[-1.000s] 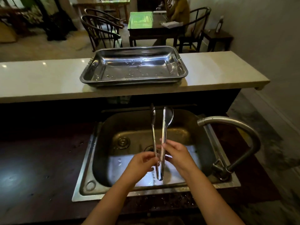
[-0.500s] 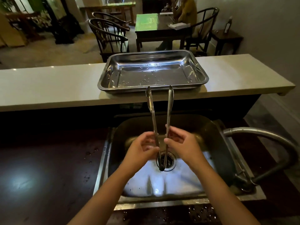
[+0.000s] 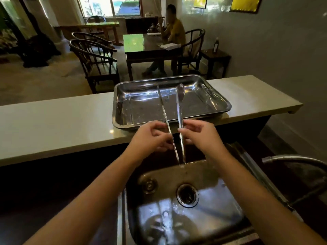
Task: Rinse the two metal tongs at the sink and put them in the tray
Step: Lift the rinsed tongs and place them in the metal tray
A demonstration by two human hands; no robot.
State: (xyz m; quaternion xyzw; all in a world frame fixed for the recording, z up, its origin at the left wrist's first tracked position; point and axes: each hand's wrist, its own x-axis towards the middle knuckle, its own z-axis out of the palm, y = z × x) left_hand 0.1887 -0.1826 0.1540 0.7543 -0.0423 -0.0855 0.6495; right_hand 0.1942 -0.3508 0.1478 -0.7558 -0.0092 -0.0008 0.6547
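My left hand (image 3: 152,137) and my right hand (image 3: 200,135) each pinch one arm of a pair of metal tongs (image 3: 180,106). The tongs point away from me with their arms spread. Their tips hang over the steel tray (image 3: 141,106), one of them spoon-shaped, and their joined end hangs over the far rim of the sink (image 3: 177,218). The tray sits on the pale raised ledge (image 3: 53,117) behind the sink, with water drops in it and nothing else. I see only this one pair of tongs.
A curved faucet (image 3: 292,160) reaches in from the right of the sink, with no water running. The sink has a round drain (image 3: 187,195). Dark wet counter surrounds the basin. Beyond the ledge, a person (image 3: 175,30) sits at a dark table among wooden chairs.
Both hands have lifted the tongs out of the sink basin and carried them forward and up. The tips now hang over the tray. The tongs' arms have spread a little.
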